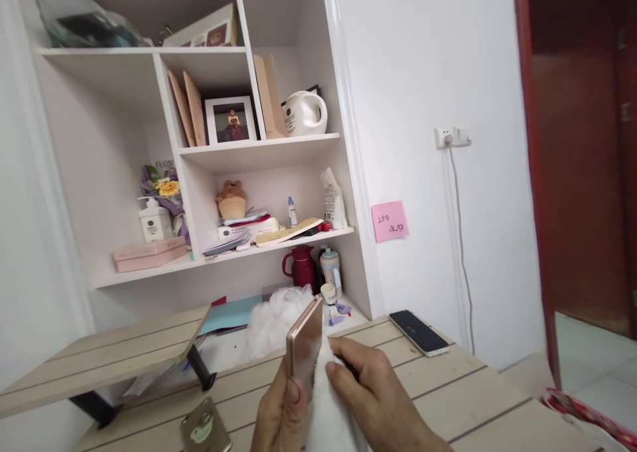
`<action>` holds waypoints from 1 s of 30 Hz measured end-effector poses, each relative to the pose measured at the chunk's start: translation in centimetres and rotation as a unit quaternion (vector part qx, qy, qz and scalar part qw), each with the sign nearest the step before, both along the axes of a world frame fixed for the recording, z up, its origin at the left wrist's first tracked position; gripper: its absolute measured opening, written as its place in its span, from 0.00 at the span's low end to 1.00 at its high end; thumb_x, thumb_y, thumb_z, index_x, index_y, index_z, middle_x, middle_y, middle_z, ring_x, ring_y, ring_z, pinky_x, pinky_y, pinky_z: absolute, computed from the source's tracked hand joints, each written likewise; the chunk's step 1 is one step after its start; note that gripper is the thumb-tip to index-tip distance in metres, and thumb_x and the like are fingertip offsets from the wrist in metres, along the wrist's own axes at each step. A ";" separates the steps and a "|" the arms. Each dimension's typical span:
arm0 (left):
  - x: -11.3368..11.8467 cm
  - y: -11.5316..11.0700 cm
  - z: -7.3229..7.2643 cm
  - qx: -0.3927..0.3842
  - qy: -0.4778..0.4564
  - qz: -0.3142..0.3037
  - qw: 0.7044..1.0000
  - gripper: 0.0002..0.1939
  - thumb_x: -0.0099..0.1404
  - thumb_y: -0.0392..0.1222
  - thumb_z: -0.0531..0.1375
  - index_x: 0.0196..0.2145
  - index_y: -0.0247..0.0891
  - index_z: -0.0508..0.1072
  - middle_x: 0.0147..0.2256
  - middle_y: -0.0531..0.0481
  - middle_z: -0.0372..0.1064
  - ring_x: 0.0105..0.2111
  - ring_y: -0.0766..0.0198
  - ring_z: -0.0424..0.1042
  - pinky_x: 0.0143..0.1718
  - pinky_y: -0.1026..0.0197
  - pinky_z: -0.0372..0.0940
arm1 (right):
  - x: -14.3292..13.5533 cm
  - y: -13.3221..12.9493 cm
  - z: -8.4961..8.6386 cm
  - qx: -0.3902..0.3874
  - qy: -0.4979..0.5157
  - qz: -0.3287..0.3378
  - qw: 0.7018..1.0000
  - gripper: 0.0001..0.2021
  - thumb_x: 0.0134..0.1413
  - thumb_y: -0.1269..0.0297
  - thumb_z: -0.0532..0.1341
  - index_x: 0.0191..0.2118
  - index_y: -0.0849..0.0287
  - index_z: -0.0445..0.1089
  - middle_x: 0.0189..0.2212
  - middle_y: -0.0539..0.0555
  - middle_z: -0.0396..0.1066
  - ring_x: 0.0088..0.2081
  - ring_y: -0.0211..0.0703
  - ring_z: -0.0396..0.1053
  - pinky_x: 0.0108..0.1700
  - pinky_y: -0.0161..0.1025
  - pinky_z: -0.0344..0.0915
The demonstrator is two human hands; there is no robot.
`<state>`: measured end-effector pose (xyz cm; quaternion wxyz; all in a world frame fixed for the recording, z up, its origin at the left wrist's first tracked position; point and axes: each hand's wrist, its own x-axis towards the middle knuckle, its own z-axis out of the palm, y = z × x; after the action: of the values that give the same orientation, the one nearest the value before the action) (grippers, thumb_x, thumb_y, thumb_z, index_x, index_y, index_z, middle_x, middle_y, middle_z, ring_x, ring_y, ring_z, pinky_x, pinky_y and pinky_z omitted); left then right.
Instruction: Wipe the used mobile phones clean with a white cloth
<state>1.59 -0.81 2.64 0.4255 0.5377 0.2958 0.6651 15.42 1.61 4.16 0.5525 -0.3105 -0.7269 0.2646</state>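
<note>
Left hand: the left hand [279, 405] was closed around the lower part of a rose-gold phone [305, 346], its thumb near the edge nearest the person.
Right hand: the right hand [381, 385] pinched a bunched white cloth [331, 415] between thumb and fingers, at three to four o'clock of the phone.
Phone: it stood tilted on edge, raised above the table [458, 399], its glossy face turned toward the cloth.
Cloth: it lay close along that face and hung down between the hands; whether all of it touched could not be told.
Handling: a thin, slick body like that seemed to call for a firm hold by the rim, with fingertips off the face. The cloth looked best kept flat under the fingers, pressed lightly and evenly, with the left hand bracing against the push.
Dark-screened phone: a second phone [419, 332] lay flat at three o'clock of the held one.
Phone case: a brownish case [205, 427] with a pale green figure lay at eight o'clock.
Wooden stand: a slatted stand [114, 352] on black legs stood at nine o'clock.
Plastic bag: a crumpled clear bag [281, 316] sat at about eleven o'clock, with a red jug [303, 266] at twelve.
</note>
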 end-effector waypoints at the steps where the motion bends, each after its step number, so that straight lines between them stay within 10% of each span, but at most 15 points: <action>1: -0.1 0.0 0.1 -0.006 0.010 -0.002 1.000 0.31 0.64 0.58 0.58 0.58 0.36 0.71 0.49 0.41 0.76 0.56 0.45 0.68 0.56 0.52 0.64 | 0.1 0.0 0.1 -0.003 0.000 0.002 1.000 0.13 0.61 0.61 0.56 0.29 0.60 0.71 0.25 0.49 0.69 0.30 0.42 0.67 0.34 0.35 0.64; 10: -0.5 0.7 -0.1 0.039 0.129 -0.082 0.988 0.27 0.64 0.57 0.58 0.56 0.40 0.73 0.59 0.44 0.67 0.62 0.46 0.60 0.64 0.51 0.51 | 2.8 -0.4 0.2 0.016 0.097 -0.065 0.993 0.17 0.62 0.56 0.57 0.52 0.55 0.73 0.45 0.54 0.75 0.45 0.49 0.71 0.45 0.36 0.67; 19: -0.5 -0.2 1.0 0.072 0.120 -0.037 0.990 0.28 0.63 0.58 0.60 0.56 0.43 0.73 0.56 0.45 0.70 0.62 0.47 0.61 0.65 0.53 0.51 | 1.5 -0.6 0.1 -0.054 0.100 0.042 0.993 0.18 0.62 0.56 0.56 0.51 0.58 0.74 0.34 0.53 0.76 0.34 0.47 0.72 0.40 0.38 0.71; 25: 0.0 -0.2 0.8 0.059 0.124 -0.048 0.989 0.28 0.61 0.57 0.61 0.54 0.41 0.74 0.54 0.42 0.72 0.60 0.44 0.64 0.62 0.48 0.56 | 2.1 -0.5 -0.8 0.090 0.120 -0.141 0.978 0.17 0.62 0.61 0.57 0.55 0.56 0.71 0.48 0.58 0.74 0.51 0.52 0.70 0.51 0.42 0.68; 30: -0.2 0.1 0.1 0.080 0.152 -0.018 0.985 0.25 0.65 0.54 0.59 0.57 0.43 0.72 0.56 0.43 0.71 0.60 0.50 0.65 0.64 0.53 0.53 | 0.7 -0.3 -2.3 0.280 0.060 -0.146 0.947 0.25 0.61 0.75 0.55 0.62 0.53 0.64 0.38 0.57 0.73 0.39 0.46 0.72 0.43 0.43 0.71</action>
<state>1.42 -0.69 2.77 0.3430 0.6703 0.2932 0.5891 16.10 1.27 1.87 0.6923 -0.2296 -0.6839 -0.0149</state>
